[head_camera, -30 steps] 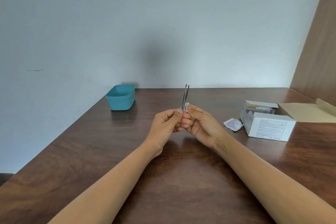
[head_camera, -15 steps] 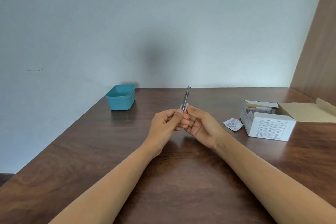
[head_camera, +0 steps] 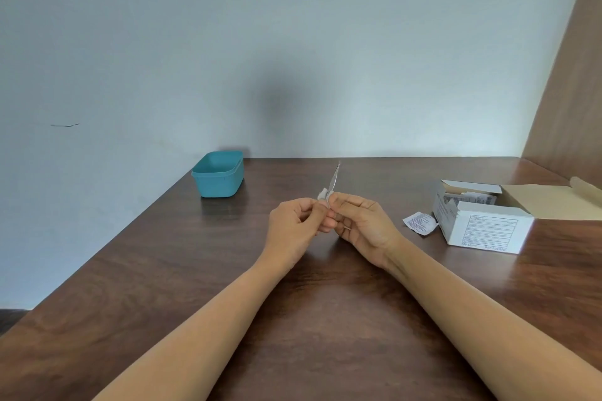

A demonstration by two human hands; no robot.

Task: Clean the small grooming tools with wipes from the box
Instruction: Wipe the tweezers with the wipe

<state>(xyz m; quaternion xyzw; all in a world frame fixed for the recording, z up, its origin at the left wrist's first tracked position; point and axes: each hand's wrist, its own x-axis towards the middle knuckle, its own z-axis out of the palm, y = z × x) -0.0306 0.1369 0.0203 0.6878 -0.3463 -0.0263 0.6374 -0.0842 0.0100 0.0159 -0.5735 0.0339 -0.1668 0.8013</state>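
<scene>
1. Tweezers: slim grey metal, flat-sided, narrowing to a fine tip at the top, slightly blurred. Leaning a little right of upright, held in the air over the middle of the table, lower end hidden among the fingertips.
2. Wipe: small white wad, soft and crumpled, bunched against the left side of the shaft just above the fingertips.
3. Left hand: fingers curled inward, tips pinching the lower end of the tweezers just under the wipe.
4. Right hand: fingers curled as well, thumb and forefinger closed on the wipe and the shaft inside it, touching the left hand's fingertips.
5. Torn sachet: flat white packet with fine print and a ragged edge, lying on the table just left of the box.
6. Box: white cardboard, rectangular, printed label on the near face, lid flap folded back to show a plain brown inside. More sachets packed within. Well to the right of the hands.
7. Tub: teal plastic, smooth, rectangular with rounded corners and a thickened rim. Far left on the table, close to the wall.
8. Table: dark brown wood grain, glossy, faintly mirroring the tub and the box.
9. Wall: pale, matt, plain. Wood-grain panel at the right edge.
</scene>
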